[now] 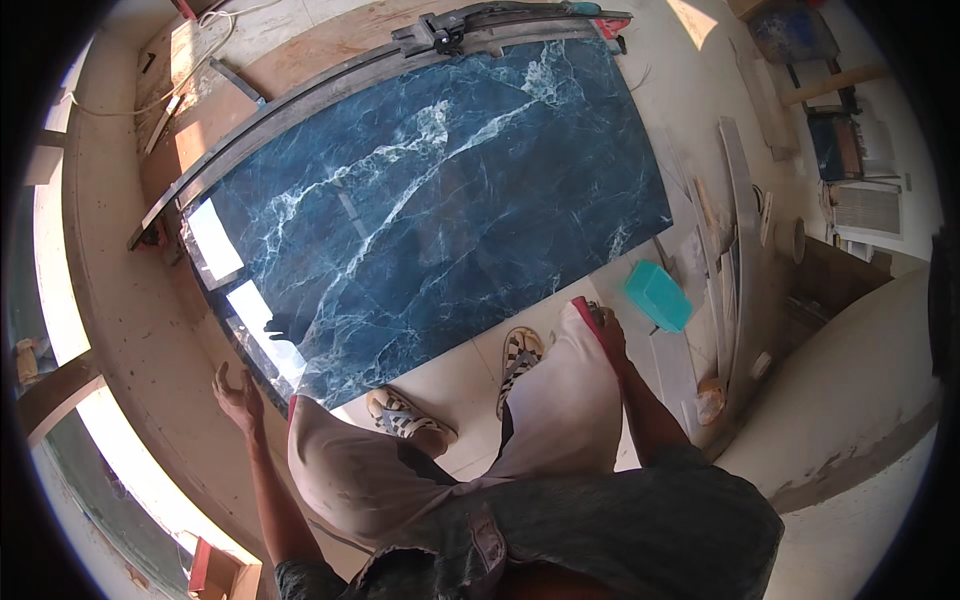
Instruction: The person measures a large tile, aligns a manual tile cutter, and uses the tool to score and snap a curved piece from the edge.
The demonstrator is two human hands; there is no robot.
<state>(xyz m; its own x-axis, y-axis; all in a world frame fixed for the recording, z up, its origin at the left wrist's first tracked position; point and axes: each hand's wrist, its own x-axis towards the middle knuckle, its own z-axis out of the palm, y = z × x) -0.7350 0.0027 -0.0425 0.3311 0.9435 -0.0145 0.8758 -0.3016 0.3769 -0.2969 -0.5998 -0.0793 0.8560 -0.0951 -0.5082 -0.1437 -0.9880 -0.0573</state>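
In front of my feet lies a large glossy blue tile [440, 220] with white marble-like veins. Along its far edge runs a long metal rail [300, 105], and a black sliding carriage [440, 35] sits on it. My left hand [238, 398] is open, fingers apart, beside the tile's near left corner and apart from it. By my right knee, my right hand [612, 335] is closed around a small dark object [596, 313]. Its kind is too hidden to tell.
A teal plastic box [658, 296] stands on the floor right of my knee. Long pale strips [738, 230] lie farther right, near a wall. A blue bucket-like container [793, 36] stands at the far right. A pale cable [150, 110] curls at the far left.
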